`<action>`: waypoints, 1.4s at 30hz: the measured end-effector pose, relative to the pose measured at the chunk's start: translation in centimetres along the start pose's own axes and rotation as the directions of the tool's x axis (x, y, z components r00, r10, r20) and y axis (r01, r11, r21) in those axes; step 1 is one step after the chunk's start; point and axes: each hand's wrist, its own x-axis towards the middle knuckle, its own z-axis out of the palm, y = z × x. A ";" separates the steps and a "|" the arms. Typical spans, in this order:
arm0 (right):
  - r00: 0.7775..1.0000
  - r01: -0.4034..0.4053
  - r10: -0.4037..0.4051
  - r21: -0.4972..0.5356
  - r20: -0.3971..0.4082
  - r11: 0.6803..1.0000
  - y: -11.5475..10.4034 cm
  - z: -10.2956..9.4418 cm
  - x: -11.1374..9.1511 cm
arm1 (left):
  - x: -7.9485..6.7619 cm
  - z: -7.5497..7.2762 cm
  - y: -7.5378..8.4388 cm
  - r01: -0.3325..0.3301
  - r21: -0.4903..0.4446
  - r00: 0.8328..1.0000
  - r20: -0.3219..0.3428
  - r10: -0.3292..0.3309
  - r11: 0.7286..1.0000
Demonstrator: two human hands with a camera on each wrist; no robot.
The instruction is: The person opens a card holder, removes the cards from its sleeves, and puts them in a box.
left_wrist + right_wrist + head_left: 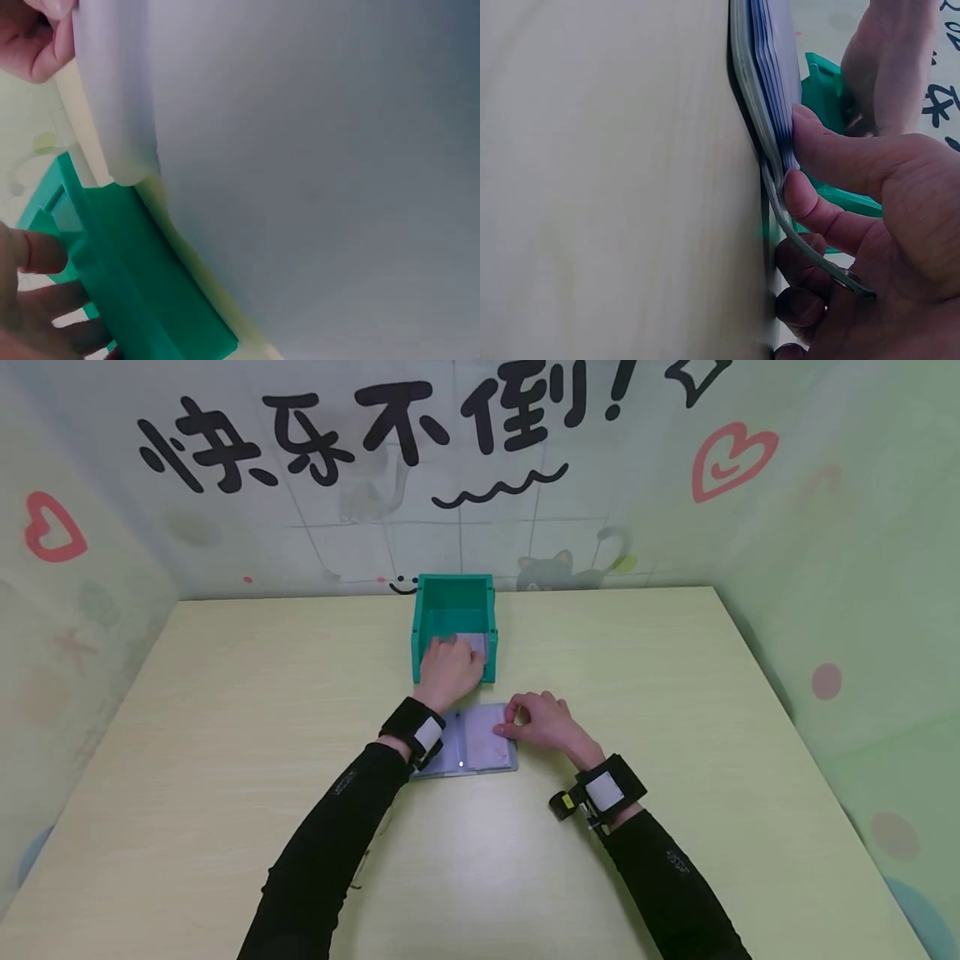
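Observation:
A small album [487,739] with pale lilac leaves and a clear greyish cover lies spread on the table. My right hand [543,722] pinches its right edge, thumb on the leaves and index finger at their border. In the right wrist view, a strap [806,251] with a metal snap runs from the album over the palm. My left hand [450,672] reaches down into a teal box [453,597], beside a lilac card [474,645] inside. Its fingers [49,300] go behind the box wall in the left wrist view, so their tips are hidden. The album's large pale cover fills most of that view.
The box stands at the table's [262,710] back edge, directly behind the album. A printed backdrop [300,543] with large black characters rises behind it. Patterned side panels [862,652] flank the table. Both wrists carry black camera bands [607,789].

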 end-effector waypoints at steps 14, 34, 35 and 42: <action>1.000 0.004 -0.004 0.015 0.005 1.000 -0.2 0.1 -0.2 | -7.0 -1.3 -0.4 -0.027 -0.229 0.986 0.155 0.064 0.973; 1.000 -0.004 0.004 0.007 0.004 1.000 0.0 0.4 0.0 | -7.9 0.0 -3.4 0.025 -0.351 0.957 0.278 0.078 0.936; 1.000 -0.003 0.003 0.005 0.004 1.000 0.0 0.4 0.1 | -7.9 0.0 -3.5 0.023 -0.351 0.959 0.272 0.078 0.936; 1.000 0.004 -0.004 0.003 0.008 1.000 0.1 0.3 0.1 | -7.8 -0.1 -3.9 0.054 -0.382 0.967 0.251 0.047 0.923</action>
